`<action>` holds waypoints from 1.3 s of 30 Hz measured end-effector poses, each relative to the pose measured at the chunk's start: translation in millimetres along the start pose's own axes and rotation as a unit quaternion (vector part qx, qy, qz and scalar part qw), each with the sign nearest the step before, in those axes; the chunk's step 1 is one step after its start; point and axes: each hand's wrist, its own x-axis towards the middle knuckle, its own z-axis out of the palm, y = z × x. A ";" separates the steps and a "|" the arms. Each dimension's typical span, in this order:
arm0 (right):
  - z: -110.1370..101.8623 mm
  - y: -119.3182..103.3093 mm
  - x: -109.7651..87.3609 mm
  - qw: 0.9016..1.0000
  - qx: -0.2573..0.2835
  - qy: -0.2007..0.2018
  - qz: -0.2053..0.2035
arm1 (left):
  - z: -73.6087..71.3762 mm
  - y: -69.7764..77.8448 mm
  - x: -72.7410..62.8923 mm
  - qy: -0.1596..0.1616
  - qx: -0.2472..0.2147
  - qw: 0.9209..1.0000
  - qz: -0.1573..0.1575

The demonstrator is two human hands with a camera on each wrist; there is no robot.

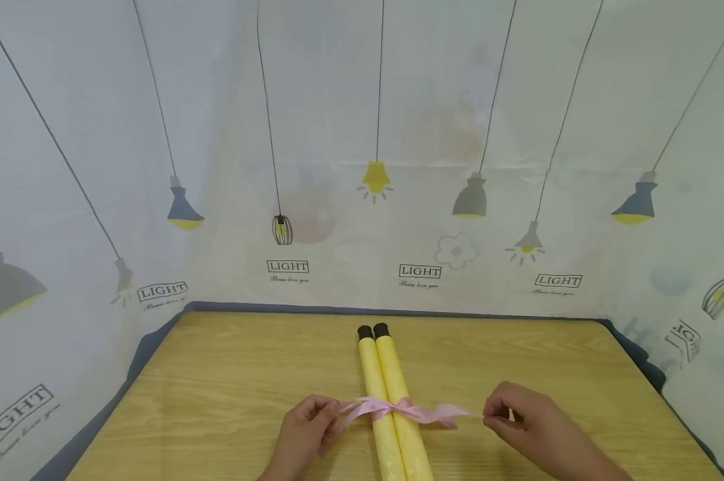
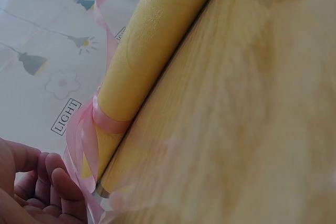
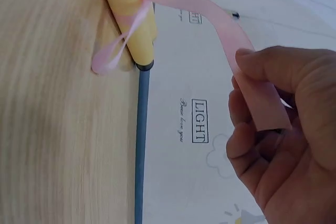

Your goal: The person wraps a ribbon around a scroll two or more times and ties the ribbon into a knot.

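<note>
Two yellow scrolls (image 1: 392,381) with black end caps lie side by side on the table, pointing away from me. A pink ribbon (image 1: 425,414) goes round both and crosses over itself on top. On the left, my left hand (image 1: 304,427) pinches a ribbon part between thumb and fingers; ribbon loops (image 2: 86,140) hang beside its curled fingers in the left wrist view. To the right of the scrolls, my right hand (image 1: 527,421) grips the other tail, its thumb pressing the flat ribbon end (image 3: 260,98) against the fingers. The scrolls' near ends are out of the head view.
The wood-grain table (image 1: 236,374) has a dark blue edge (image 1: 314,308) at the back. Behind and on both sides hangs a pale cloth (image 1: 338,100) printed with lamps and lettering.
</note>
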 end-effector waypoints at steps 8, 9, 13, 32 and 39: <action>15.3 12.6 -15.5 0.986 0.006 -0.073 -0.146 | -1.5 -1.8 -0.9 -0.004 0.000 1.000 -0.003; 17.2 15.7 -16.3 0.984 0.009 -0.090 -0.155 | -1.3 -1.8 -0.9 -0.004 -0.001 1.000 -0.002; 24.1 27.7 -17.3 0.976 0.001 -0.148 -0.157 | -2.1 -1.1 -0.7 -0.008 0.000 1.000 0.000; 34.9 31.7 -20.8 0.981 0.041 -0.186 0.030 | -0.5 -4.3 0.4 -0.009 0.011 1.000 0.001; 17.4 33.6 -9.8 0.981 0.057 -0.174 0.067 | -0.9 -1.7 2.7 -0.008 0.011 1.000 0.006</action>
